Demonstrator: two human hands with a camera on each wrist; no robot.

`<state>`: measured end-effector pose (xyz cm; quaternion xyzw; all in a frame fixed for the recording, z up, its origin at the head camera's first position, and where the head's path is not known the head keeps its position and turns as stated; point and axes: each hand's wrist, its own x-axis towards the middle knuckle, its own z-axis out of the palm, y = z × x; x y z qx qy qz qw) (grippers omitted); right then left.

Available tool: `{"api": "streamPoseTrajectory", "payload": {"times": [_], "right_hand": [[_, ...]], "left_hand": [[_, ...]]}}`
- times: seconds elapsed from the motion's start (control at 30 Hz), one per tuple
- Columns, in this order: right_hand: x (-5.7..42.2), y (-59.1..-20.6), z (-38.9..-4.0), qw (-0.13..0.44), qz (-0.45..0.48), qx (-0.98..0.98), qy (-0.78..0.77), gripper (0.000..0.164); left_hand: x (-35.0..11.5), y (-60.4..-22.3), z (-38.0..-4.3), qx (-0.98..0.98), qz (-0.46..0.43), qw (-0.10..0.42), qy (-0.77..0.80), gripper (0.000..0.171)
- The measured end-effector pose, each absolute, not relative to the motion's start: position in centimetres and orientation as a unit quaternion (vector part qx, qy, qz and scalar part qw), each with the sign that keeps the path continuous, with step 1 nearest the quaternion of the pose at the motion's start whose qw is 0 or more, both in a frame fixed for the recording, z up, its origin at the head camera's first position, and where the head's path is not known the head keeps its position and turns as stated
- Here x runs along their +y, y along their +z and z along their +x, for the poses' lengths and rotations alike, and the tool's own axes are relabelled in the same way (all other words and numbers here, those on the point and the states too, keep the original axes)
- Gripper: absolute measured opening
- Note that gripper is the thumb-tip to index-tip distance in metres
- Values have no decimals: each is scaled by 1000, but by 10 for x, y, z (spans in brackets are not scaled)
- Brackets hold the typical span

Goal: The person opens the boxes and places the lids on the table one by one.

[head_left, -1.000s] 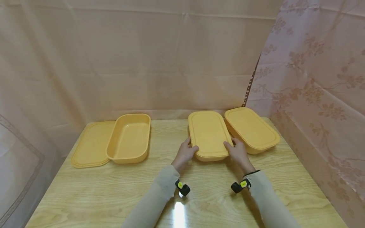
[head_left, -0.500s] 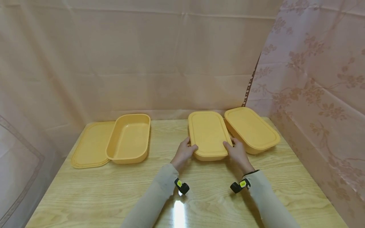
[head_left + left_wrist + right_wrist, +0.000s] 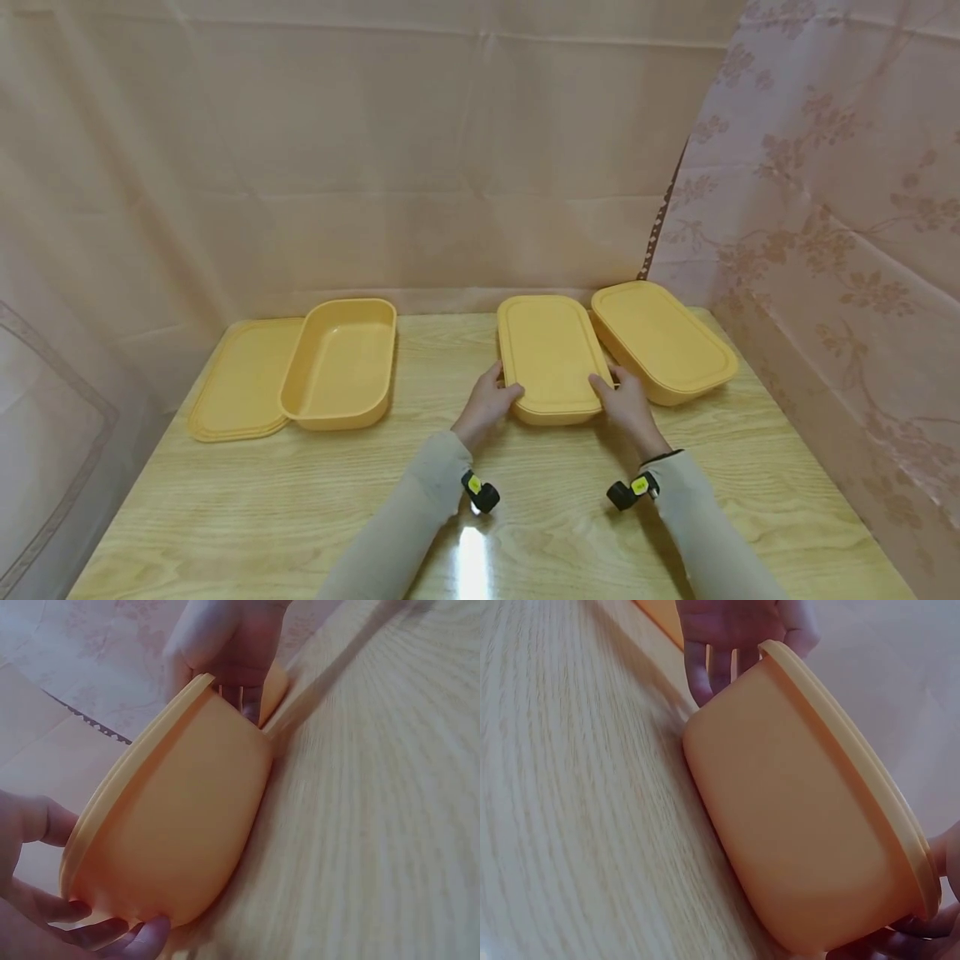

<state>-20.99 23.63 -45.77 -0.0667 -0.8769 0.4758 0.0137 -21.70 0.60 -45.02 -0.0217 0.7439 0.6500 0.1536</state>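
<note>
1. From my end of the feed, the left hand (image 3: 486, 404) grips the near left part of a lidded yellow food container (image 3: 553, 354): thumb on the lid, fingers (image 3: 101, 934) against the side wall below the rim.
2. The right hand (image 3: 626, 408) holds the opposite side the same way, thumb on top, its other fingers down the wall.
3. I see that container right of centre on the table (image 3: 285, 517), toward the far edge, its lid seated around the rim.
4. Just beside it, at the far right corner, a second lidded container (image 3: 663, 337) sits at an angle.
5. Well apart, toward the far left corner, I have an uncovered container (image 3: 341, 362) standing upright; its left side overlaps a flat yellow lid (image 3: 242, 379). Whether it rests on that lid, I cannot tell.
6. Each pale sleeve (image 3: 408, 521) ends near a black wrist camera (image 3: 480, 493).
7. A beige curtain (image 3: 375, 158) hangs behind the far edge.
</note>
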Motion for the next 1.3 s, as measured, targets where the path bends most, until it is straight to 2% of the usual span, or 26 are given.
{"api": "streamPoseTrajectory", "payload": {"times": [0.3, 0.8, 1.3], "right_hand": [[240, -463, -206, -23, -47, -889, 456, 53], [240, -464, -206, -17, -42, -889, 456, 56], [238, -469, -209, 5, -49, -889, 456, 49]], "left_hand": [[10, -456, -212, 723, -26, 150, 674, 71], [9, -456, -211, 723, 2, 148, 675, 68], [8, -457, -214, 722, -9, 164, 672, 67]]}}
